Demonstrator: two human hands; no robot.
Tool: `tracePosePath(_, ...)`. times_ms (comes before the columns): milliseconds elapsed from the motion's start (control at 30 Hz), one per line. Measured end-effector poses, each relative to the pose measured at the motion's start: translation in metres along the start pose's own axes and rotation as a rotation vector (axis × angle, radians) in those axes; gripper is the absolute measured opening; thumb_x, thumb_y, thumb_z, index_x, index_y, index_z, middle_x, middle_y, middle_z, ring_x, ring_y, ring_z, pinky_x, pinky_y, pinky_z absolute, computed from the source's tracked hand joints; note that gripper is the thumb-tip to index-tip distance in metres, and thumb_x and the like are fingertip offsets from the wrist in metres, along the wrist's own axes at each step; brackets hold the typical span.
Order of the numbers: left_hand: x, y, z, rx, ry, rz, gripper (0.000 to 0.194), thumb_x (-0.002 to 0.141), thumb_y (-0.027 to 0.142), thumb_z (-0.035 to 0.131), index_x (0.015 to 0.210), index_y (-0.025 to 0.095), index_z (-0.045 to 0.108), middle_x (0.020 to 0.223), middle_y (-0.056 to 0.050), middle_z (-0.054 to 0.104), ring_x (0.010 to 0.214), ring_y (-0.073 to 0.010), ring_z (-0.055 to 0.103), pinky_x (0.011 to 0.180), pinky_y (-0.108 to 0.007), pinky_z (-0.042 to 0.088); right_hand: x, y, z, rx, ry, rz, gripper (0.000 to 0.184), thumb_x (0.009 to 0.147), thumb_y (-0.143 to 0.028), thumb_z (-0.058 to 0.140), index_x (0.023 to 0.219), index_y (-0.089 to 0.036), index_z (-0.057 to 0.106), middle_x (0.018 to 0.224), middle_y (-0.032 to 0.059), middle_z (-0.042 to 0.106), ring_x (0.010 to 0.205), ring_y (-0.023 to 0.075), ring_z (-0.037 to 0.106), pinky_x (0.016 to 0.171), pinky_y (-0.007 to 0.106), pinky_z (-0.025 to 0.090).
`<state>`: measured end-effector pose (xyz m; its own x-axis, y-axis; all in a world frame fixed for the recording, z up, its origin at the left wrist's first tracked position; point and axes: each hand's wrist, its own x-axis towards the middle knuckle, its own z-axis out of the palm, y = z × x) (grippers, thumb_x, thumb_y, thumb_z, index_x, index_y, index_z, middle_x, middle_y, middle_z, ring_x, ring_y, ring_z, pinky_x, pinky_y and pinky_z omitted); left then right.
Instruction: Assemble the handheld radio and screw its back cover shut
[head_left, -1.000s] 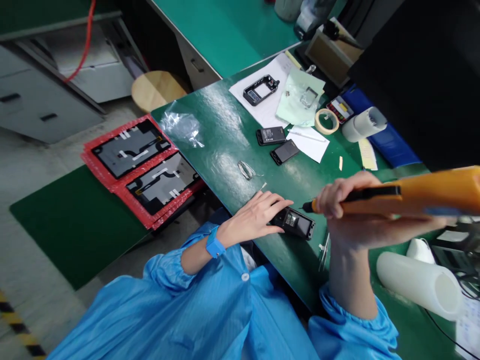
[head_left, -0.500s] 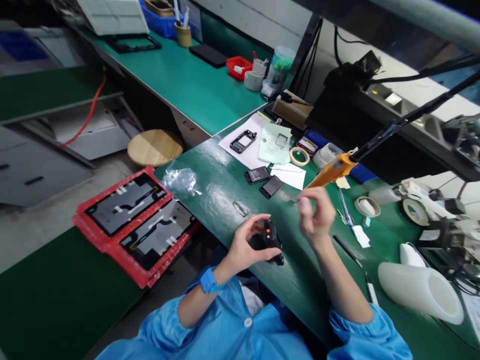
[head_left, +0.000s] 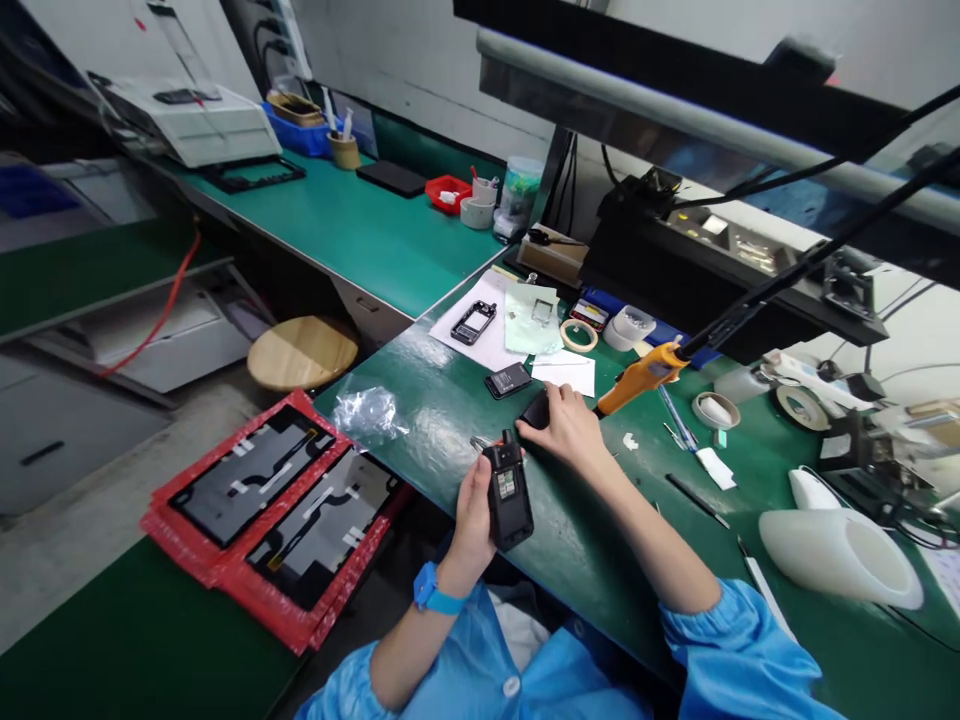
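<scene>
My left hand (head_left: 474, 515) is closed around a black handheld phone (head_left: 511, 505) with a stubby antenna. The phone's open back faces up and shows metal card slots. My right hand (head_left: 566, 425) reaches over the green table, thumb and fingers on a flat black rectangular piece (head_left: 535, 410); the hand covers part of it. Just beyond lies a black battery (head_left: 508, 380) with printed text. Behind that, an empty black phone frame (head_left: 474, 322) rests on white paper. An orange-handled tool (head_left: 643, 378) is beside my right hand.
Two screen panels (head_left: 322, 530) lie on red bubble wrap at the left. Crumpled clear plastic (head_left: 367, 412) sits near the table edge. A tape roll (head_left: 579, 335), a black pen-like tool (head_left: 697, 500), a knife (head_left: 765, 585) and a white cylinder (head_left: 840, 555) are on the table.
My right hand has moved left and forward onto the flat black piece. My left hand has turned the phone from edge-on to open back up. The camera view has shifted.
</scene>
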<state>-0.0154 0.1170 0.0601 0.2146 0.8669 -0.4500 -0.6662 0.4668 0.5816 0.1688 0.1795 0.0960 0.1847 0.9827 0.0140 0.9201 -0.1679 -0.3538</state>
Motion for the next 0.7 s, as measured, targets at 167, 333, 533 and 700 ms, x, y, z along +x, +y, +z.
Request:
tracePosePath(167,0.001,0.003,0.0,-0.018,0.025,-0.058,0.09,0.057,0.087,0.101,0.109,0.014,0.088,0.096,-0.011,0.088,0.081,-0.0241,0.082,0.066,-0.026,0.06,-0.042,0.02,-0.008,0.236,-0.021,-0.072,0.066,0.089,-0.046,0.08,0.149,-0.022,0.064,0.145,0.0166,0.063,0.131,0.0324,0.071,0.109,0.046,0.065)
tracePosePath(333,-0.001,0.006,0.002,-0.018,0.003,-0.092,0.088,0.055,0.086,0.102,0.104,0.015,0.089,0.092,-0.007,0.087,0.069,-0.0167,0.075,0.06,-0.022,0.056,-0.082,0.048,-0.008,0.457,0.026,-0.073,0.048,0.087,-0.038,0.078,0.131,-0.022,0.07,0.14,0.0153,0.07,0.133,0.0306,0.072,0.111,0.048,0.065)
tracePosePath(533,-0.001,0.007,0.004,0.0,-0.047,-0.126,0.078,0.069,0.08,0.099,0.112,0.017,0.087,0.099,-0.006,0.087,0.074,-0.0164,0.077,0.063,-0.022,0.057,-0.096,0.055,-0.001,0.661,0.114,0.03,0.05,0.091,-0.054,0.084,0.128,-0.022,0.073,0.113,0.0082,0.08,0.099,0.023,0.078,0.084,0.036,0.069)
tracePosePath(700,-0.003,0.015,0.005,0.033,-0.089,-0.221,0.067,0.086,0.077,0.089,0.112,0.015,0.085,0.091,-0.008,0.085,0.065,-0.0169,0.076,0.061,-0.025,0.06,-0.114,0.038,-0.021,0.805,0.183,-0.014,0.048,0.1,-0.062,0.079,0.127,-0.023,0.078,0.122,0.0124,0.082,0.114,0.0271,0.081,0.091,0.039,0.072)
